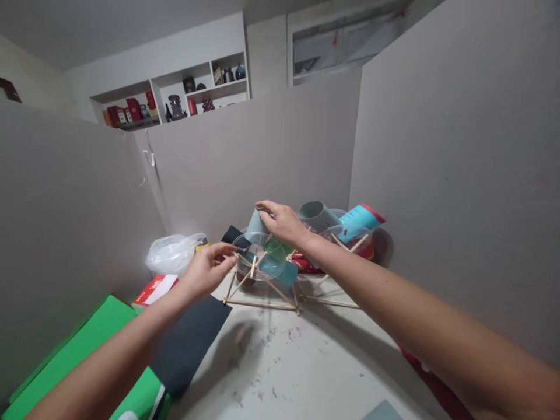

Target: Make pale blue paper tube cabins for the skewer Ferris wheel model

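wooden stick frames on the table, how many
2: one pale wooden stick frame by the left hand, another frame partly behind the right forearm; more may be hidden.

No readable lettering, only illegible small marks on the red box [147, 290] and blue tube [359, 223].

A tilted pale-blue tube [254, 226] rises beside a stick-framed clear disc [275, 258].

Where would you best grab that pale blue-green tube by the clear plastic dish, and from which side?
Probably at its upper end, from above. The tube leans slightly, that end pointing up above the clear plastic dish; lower down, the dish and wooden sticks crowd it. The right hand appears to have its grip up there.
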`<action>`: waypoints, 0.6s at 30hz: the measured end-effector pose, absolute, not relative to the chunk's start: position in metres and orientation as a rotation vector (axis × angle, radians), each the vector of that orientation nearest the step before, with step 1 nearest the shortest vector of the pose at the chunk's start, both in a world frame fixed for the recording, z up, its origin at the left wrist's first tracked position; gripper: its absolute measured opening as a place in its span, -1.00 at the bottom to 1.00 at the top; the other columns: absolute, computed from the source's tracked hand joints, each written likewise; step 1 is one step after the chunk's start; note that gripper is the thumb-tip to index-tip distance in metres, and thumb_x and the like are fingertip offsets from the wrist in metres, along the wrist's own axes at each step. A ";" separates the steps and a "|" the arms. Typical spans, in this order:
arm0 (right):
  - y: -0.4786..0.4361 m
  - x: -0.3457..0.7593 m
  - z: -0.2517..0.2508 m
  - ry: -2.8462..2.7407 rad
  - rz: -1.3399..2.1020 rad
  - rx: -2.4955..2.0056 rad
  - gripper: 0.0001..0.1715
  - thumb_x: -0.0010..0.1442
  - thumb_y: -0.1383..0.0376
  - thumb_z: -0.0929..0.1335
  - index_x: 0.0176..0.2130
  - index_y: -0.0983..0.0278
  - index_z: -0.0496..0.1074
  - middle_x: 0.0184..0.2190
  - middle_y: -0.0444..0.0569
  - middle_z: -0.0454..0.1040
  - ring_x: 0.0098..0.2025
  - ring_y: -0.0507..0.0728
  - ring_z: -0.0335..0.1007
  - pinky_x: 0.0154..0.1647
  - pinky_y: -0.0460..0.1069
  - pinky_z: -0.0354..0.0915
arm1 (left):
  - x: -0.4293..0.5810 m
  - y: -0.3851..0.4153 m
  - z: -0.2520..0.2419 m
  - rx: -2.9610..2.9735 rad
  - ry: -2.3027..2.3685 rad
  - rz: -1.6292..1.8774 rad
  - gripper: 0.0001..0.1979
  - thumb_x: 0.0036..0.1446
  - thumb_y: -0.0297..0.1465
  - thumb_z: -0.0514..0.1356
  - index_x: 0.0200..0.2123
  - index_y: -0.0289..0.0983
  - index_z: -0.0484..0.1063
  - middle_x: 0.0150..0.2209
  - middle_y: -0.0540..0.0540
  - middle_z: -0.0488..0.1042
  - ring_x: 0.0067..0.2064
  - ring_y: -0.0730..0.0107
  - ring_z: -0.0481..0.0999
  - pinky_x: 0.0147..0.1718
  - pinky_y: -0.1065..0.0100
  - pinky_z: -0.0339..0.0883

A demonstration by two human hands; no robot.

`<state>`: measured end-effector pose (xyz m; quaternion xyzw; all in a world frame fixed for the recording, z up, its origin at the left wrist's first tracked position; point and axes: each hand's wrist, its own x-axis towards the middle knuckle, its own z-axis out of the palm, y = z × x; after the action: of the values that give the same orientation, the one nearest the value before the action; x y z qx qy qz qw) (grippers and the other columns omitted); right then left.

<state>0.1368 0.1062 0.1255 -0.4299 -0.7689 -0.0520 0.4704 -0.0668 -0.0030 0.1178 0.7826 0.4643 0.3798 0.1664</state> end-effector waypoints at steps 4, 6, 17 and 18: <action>0.106 0.128 0.132 -1.931 -0.215 -1.044 -0.67 0.30 0.32 0.21 -0.04 0.27 0.46 -0.11 0.07 0.58 -0.07 0.23 0.50 -0.05 0.07 0.31 | -0.052 0.053 0.135 2.338 1.368 1.324 -0.62 0.10 -0.40 0.17 0.01 -0.31 0.42 0.00 -0.21 0.49 -0.23 0.35 0.51 -0.21 0.34 0.40; 0.106 0.124 0.133 -1.962 -0.250 -1.029 -0.66 0.32 0.30 0.19 -0.02 0.27 0.45 -0.13 0.07 0.58 -0.10 0.22 0.51 -0.07 0.05 0.29 | -0.044 0.074 0.144 2.426 1.306 1.378 -0.52 0.08 -0.42 0.18 0.11 -0.31 0.34 0.06 -0.21 0.45 -0.34 0.46 0.49 -0.26 0.38 0.39; 0.096 0.140 0.129 -1.808 -0.266 -0.952 -0.68 0.30 0.26 0.19 -0.13 0.23 0.49 -0.17 0.04 0.58 -0.11 0.20 0.47 -0.08 0.04 0.28 | -0.043 0.126 0.151 2.466 1.120 1.199 -0.67 0.07 -0.37 0.20 -0.08 -0.37 0.45 -0.17 -0.16 0.52 -0.51 0.56 0.42 -0.48 0.47 0.30; 0.095 0.147 0.126 -1.767 -0.241 -0.957 -0.68 0.29 0.26 0.20 -0.15 0.24 0.50 -0.18 0.04 0.58 -0.12 0.21 0.47 -0.08 0.05 0.29 | -0.045 0.125 0.152 2.459 1.128 1.188 -0.68 0.08 -0.35 0.20 -0.10 -0.37 0.46 -0.19 -0.16 0.53 -0.51 0.55 0.43 -0.48 0.47 0.30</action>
<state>0.1467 0.0954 0.1264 -0.4010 -0.7402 -0.1012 0.5301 -0.0451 0.1255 0.1520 0.8286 0.3802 0.4003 0.0933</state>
